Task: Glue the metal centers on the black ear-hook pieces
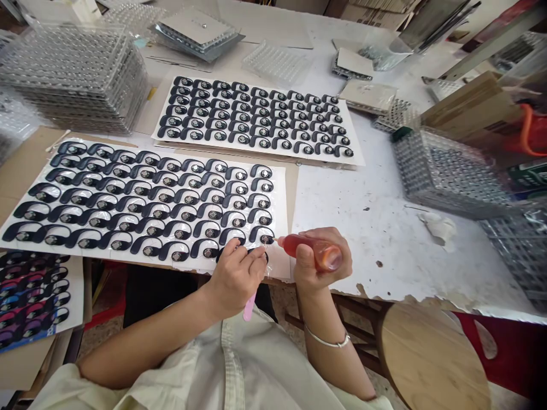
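My left hand [235,279] grips a pink-handled tool [249,307] at the front edge of a white sheet [280,188]. Its fingers rest on a black ear-hook earphone piece [255,254], which they partly hide. My right hand [322,262] holds an orange-red squeeze bottle [310,253], its thin nozzle pointing left toward that piece. The sheet carries rows of similar black pieces under clear film. Behind it lies a second white sheet [252,147] with more rows of them.
Stacked clear blister trays [72,80] stand at the upper left, and more [448,176] lie at the right. A sheet of coloured ear hooks [29,296] sits at the lower left. The white table's front edge [384,290] is ragged, with a round wooden stool [431,359] below.
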### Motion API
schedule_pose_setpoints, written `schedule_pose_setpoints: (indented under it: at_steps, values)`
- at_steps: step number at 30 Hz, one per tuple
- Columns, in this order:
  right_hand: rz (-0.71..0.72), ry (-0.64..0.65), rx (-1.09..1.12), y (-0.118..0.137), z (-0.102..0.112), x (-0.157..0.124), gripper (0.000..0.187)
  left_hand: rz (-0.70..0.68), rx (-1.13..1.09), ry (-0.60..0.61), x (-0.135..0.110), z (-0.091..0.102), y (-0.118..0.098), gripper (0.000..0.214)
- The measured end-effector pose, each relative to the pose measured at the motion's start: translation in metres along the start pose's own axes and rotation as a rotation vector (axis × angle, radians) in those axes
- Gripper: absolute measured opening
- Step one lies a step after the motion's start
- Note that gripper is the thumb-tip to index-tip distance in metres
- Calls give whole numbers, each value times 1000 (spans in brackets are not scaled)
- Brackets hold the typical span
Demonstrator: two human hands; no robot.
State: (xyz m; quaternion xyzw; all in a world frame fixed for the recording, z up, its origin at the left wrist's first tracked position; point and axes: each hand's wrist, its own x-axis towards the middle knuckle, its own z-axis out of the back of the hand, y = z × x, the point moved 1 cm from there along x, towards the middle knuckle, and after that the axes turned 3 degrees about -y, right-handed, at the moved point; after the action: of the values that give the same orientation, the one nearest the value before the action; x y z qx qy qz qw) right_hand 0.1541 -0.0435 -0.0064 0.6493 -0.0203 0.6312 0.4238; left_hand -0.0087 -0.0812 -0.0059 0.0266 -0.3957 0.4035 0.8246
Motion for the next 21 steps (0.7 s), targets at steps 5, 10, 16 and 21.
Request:
schedule_pose_setpoints:
  at_steps: [5, 10, 16, 21]
  values:
    - [4, -5, 9, 1, 0, 0, 21, -5, -3, -6, 2, 1, 0, 11]
    - [-17, -3, 22, 1, 0, 0, 20, 6, -7, -7, 1, 1, 0, 10]
    - [-19, 7, 7, 1, 2, 0, 19, 1, -21, 1, 0, 0, 2, 11]
    - [-26, 19, 4, 2, 2, 0, 18, 9, -37, -9, 0, 1, 3, 11]
